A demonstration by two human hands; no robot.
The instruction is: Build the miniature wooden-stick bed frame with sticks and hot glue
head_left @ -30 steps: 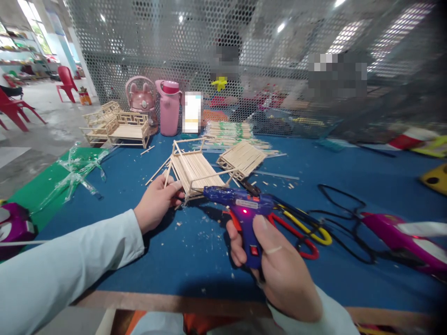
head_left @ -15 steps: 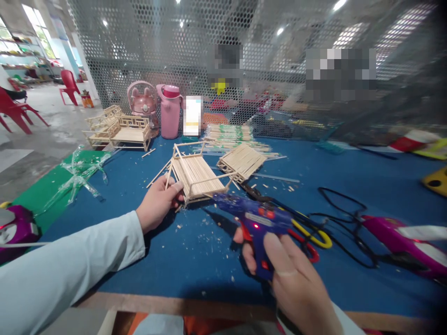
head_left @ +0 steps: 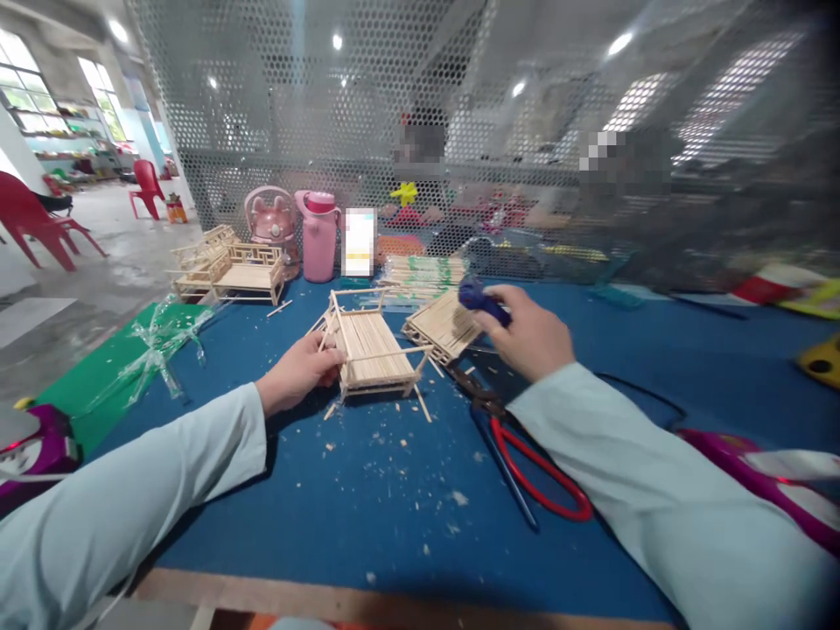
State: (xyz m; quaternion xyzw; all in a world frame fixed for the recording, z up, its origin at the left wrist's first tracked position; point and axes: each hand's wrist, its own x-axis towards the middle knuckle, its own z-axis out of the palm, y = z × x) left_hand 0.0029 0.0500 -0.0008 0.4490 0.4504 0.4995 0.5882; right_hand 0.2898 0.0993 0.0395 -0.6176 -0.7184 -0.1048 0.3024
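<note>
My left hand (head_left: 305,372) grips the left side of a small bed-like frame (head_left: 377,346) built from thin wooden sticks, with rails standing around its slatted top. My right hand (head_left: 533,332) is closed around a blue glue gun (head_left: 484,302), raised over the slatted stick panel (head_left: 446,324) to the right of the frame. Most of the gun's body is hidden by the hand. Below that forearm lies a pair of pliers or cutters (head_left: 512,455) with one red handle loop. Loose sticks (head_left: 423,402) lie by the frame.
Finished-looking stick furniture (head_left: 242,267) stands at the back left beside a pink bottle (head_left: 319,241). Bundled sticks (head_left: 423,273) lie before a perforated metal screen (head_left: 315,105). Purple devices sit at the left (head_left: 49,442) and right (head_left: 741,455). Clear plastic wrap (head_left: 154,350) covers a green mat.
My right hand has carried the glue gun up and away from the frame's front corner, toward the back. My left hand keeps hold of the frame, which has turned slightly.
</note>
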